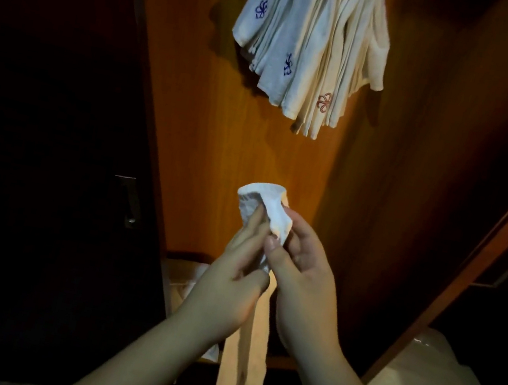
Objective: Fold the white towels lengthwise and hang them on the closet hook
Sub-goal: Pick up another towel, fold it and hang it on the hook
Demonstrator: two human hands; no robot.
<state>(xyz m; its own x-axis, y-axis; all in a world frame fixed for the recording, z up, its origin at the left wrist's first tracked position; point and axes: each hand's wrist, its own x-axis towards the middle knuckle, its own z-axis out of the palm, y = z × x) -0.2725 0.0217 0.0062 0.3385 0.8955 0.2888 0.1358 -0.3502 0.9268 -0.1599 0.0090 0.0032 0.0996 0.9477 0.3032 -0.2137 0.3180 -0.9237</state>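
Observation:
A narrow folded white towel [265, 206] is held upright in front of me, its bent top end above my fingers and its long tail hanging down between my forearms. My left hand [232, 278] grips its left side, fingers curled round the cloth. My right hand [300, 278] pinches the right side with thumb and fingers. Above, a bunch of several folded white towels [309, 42] with blue and red embroidered marks hangs against the wooden closet panel [229, 154]. The hook itself is out of view.
A dark door with a metal handle [129, 201] stands at the left. A wooden closet door edge [488, 240] slants at the right. Pale cloth [436, 384] lies at lower right, and more fabric [182, 281] sits low inside the closet.

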